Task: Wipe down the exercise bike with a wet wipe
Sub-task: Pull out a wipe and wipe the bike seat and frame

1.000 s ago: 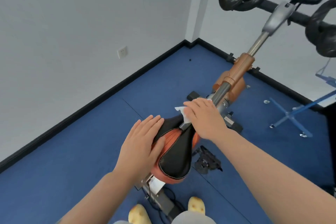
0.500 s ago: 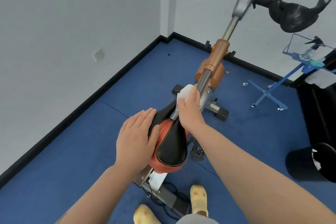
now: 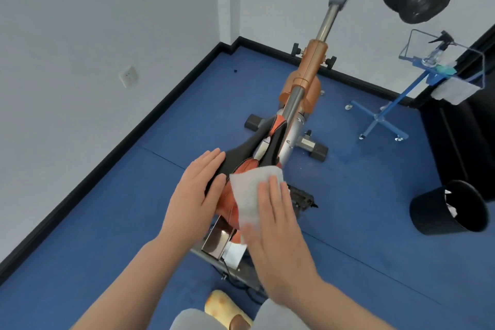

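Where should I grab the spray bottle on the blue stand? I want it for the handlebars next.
Grip the spray bottle round its clear body just below the black trigger head, coming from above: it looks to stand upright in the blue stand's wire basket, whose rim blocks a low sideways reach.

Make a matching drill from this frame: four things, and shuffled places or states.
Things:
1. wet wipe
2. left hand
3. spray bottle
4. black bin

Places or states:
A. on the blue stand by the wall
B. flat on the left side of the saddle
C. on the floor at right, something white inside
D. pressed on the saddle under the right hand

Pairs: 1-D, 2-B, 3-A, 4-C
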{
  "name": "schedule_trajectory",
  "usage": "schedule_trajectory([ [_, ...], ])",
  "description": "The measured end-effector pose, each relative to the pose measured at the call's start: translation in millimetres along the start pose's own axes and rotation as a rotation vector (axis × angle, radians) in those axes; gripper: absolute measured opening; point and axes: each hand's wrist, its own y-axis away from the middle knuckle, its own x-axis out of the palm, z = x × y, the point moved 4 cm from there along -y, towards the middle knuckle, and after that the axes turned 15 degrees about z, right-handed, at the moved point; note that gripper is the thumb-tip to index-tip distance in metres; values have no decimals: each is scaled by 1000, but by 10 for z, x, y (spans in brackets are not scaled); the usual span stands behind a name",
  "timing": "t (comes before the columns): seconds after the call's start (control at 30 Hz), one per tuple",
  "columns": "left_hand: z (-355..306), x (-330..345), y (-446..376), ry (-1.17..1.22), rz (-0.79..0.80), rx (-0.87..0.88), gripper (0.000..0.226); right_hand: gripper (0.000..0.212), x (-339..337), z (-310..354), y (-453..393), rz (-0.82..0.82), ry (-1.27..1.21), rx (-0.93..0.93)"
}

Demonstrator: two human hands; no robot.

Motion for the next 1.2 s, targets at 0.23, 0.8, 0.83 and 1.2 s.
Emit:
schedule_trajectory([
  [0.23,121,-19,53,226,38,24,39,54,63,42,-357,145,303,34],
  [0.8,143,23,63,266,32,44,39,51,36,126,-264,-124,126,63],
  [0.83,146,30,61,270,24,39,39,51,86,136,-207,-112,159,50],
  [1.2,-1,112,59,102,-113,-38,38,66,154,9,-262,-66,-189,235],
])
